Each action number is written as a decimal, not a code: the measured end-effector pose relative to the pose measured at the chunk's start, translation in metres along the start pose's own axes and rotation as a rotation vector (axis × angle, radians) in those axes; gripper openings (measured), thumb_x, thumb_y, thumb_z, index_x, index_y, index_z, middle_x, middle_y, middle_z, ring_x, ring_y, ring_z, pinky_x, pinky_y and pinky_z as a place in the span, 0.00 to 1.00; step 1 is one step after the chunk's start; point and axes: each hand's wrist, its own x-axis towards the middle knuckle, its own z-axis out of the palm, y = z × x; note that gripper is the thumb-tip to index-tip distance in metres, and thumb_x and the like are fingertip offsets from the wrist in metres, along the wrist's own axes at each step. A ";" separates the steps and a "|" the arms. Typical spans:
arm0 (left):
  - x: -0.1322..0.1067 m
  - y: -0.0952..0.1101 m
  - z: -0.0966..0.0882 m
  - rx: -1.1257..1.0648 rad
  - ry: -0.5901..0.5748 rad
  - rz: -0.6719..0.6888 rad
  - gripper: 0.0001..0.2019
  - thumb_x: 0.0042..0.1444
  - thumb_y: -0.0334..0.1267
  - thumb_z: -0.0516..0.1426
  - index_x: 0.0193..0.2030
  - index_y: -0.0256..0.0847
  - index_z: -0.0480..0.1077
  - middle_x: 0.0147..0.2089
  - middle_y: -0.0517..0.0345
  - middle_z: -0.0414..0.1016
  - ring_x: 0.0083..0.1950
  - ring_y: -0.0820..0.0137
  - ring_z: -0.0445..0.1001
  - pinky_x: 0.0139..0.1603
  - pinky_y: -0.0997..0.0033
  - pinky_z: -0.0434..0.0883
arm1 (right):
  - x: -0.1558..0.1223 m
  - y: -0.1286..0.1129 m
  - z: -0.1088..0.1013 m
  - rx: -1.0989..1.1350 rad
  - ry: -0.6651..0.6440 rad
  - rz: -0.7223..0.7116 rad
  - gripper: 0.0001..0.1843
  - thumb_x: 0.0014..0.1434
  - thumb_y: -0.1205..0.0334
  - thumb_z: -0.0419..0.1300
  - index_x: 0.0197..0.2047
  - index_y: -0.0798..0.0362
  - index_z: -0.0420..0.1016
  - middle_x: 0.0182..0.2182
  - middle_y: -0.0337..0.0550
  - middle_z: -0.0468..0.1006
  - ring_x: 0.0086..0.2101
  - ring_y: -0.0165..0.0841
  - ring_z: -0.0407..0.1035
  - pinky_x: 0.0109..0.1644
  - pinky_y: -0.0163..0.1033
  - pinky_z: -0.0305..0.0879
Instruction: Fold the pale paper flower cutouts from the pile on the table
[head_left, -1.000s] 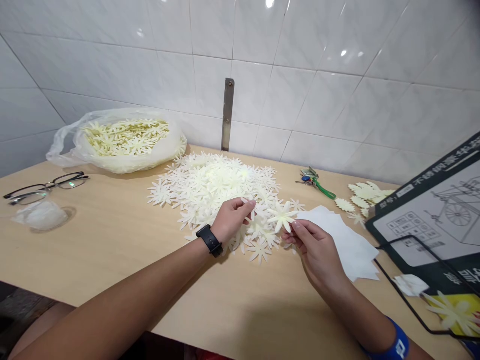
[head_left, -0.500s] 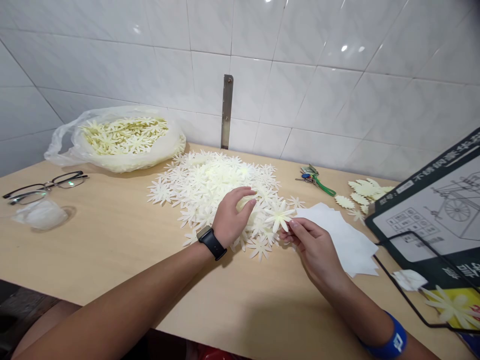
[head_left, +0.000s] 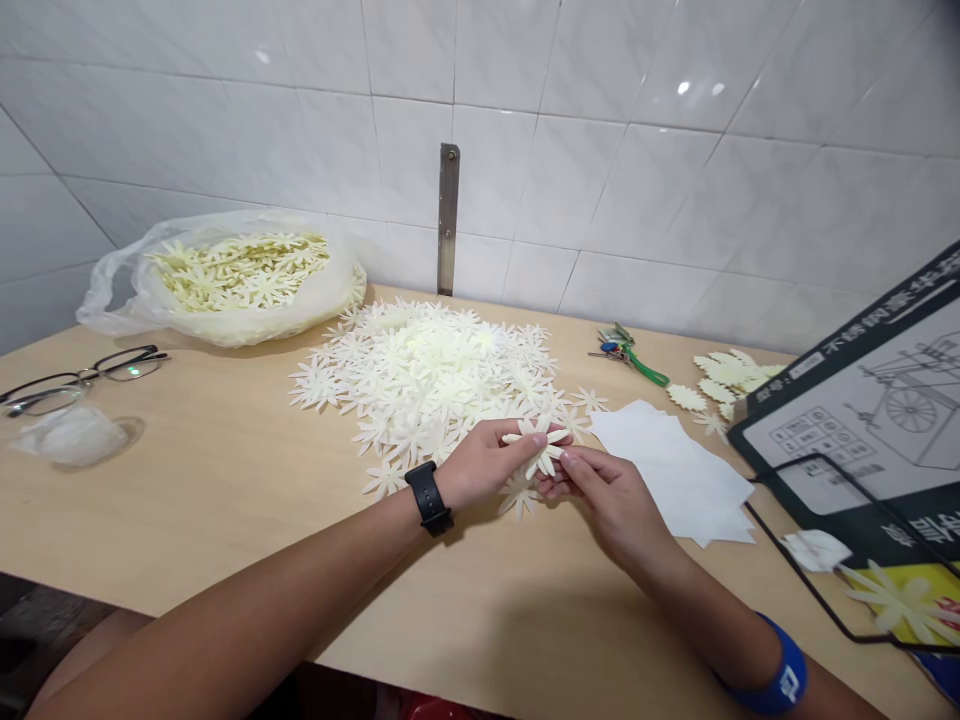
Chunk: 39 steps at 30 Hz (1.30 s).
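Between my two hands is a pale cream flower cutout (head_left: 541, 452) with long narrow petals. My left hand (head_left: 487, 462), with a black watch on its wrist, pinches its left side, thumb laid on top. From the right, my right hand (head_left: 611, 495) pinches a lower petal between thumb and fingers. Just beyond my hands spreads a heap of similar white flower cutouts (head_left: 427, 370), some lying loose at its near edge. Beside my right hand lie white paper sheets (head_left: 667, 470), stacked askew.
An open plastic bag (head_left: 247, 325) of yellowish cutouts stands back left, with glasses (head_left: 86, 378) and a crumpled white wad (head_left: 71, 437) before it. Keys with a green strap (head_left: 637, 362) and scalloped pieces (head_left: 731, 375) lie back right. A dark printed box (head_left: 862, 400) leans at right.
My left hand has come from over the heap toward me and right, and now grips the flower cutout too. My right hand keeps its pinch on it, shifted slightly left.
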 end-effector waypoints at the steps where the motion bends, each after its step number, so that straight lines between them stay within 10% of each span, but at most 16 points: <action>1: 0.000 -0.001 0.000 -0.011 0.028 0.010 0.21 0.50 0.53 0.63 0.37 0.33 0.77 0.32 0.52 0.78 0.31 0.70 0.72 0.36 0.69 0.70 | -0.001 -0.001 0.000 -0.031 0.005 0.000 0.17 0.62 0.50 0.59 0.32 0.54 0.80 0.28 0.45 0.79 0.30 0.35 0.74 0.37 0.40 0.71; 8: 0.000 -0.001 -0.003 -0.026 0.092 -0.041 0.16 0.46 0.47 0.66 0.29 0.33 0.74 0.28 0.53 0.77 0.28 0.71 0.73 0.32 0.72 0.69 | 0.000 -0.008 0.001 -0.092 0.199 -0.085 0.09 0.58 0.55 0.64 0.32 0.52 0.77 0.23 0.36 0.73 0.25 0.29 0.67 0.30 0.34 0.66; 39: -0.002 -0.001 0.000 0.100 0.161 -0.105 0.18 0.39 0.41 0.69 0.36 0.36 0.71 0.31 0.58 0.75 0.31 0.70 0.73 0.34 0.72 0.69 | 0.000 -0.009 0.005 0.004 0.047 0.041 0.15 0.48 0.56 0.71 0.33 0.53 0.72 0.26 0.35 0.72 0.28 0.31 0.68 0.32 0.35 0.66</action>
